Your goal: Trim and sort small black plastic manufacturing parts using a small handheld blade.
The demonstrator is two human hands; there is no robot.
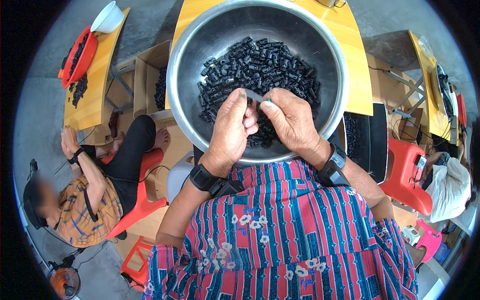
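Observation:
Both my hands are over the large steel bowl, close together at its near side. Closed fingers of my left hand pinch one end of a thin pale strip. The strip's other end meets the pinched thumb and finger of my right hand. A tiny green bit shows at the right fingertips; what it belongs to is hidden. Beneath my hands, many small black plastic parts lie heaped in the bowl.
The bowl rests at the near edge of a yellow table. To the left, a person sits by another table with a red basin. A cardboard box stands between. At right are a red stool and another person.

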